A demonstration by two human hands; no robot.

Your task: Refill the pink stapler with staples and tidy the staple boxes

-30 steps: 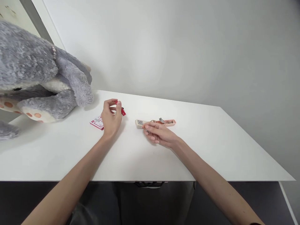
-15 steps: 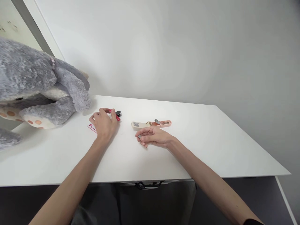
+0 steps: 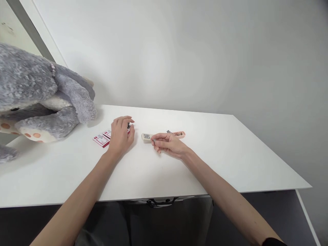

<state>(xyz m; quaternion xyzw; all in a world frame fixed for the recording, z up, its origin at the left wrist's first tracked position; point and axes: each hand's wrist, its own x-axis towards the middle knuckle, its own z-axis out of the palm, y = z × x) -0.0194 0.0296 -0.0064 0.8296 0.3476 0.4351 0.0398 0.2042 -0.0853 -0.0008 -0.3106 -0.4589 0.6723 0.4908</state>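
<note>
the right hand [image 3: 170, 143] has its thumb and fingertips clamped together on a small grey piece [image 3: 154, 140], held close by the opened-out stapler [image 3: 146, 136]. the stapler lies roughly along the counter [image 3: 230, 153], between its near and far edges, the cream end pointing toward the left edge and the peach end toward the right; the hand hides its middle from me, and a metal strip [image 3: 169, 132] stands tilted up by the peach part. over to the left, the left hand [image 3: 121, 134] has thumb and fingers apart, curved about a little black thing [image 3: 128, 125], though i can't fairly tell whether they touch it. beside and partly hidden by that hand lie red-and-white boxes [image 3: 101, 140]. a big grey plush toy [image 3: 28, 82] fills the far left part of the counter, and below the near edge i can see a black handle [image 3: 151, 204]
</note>
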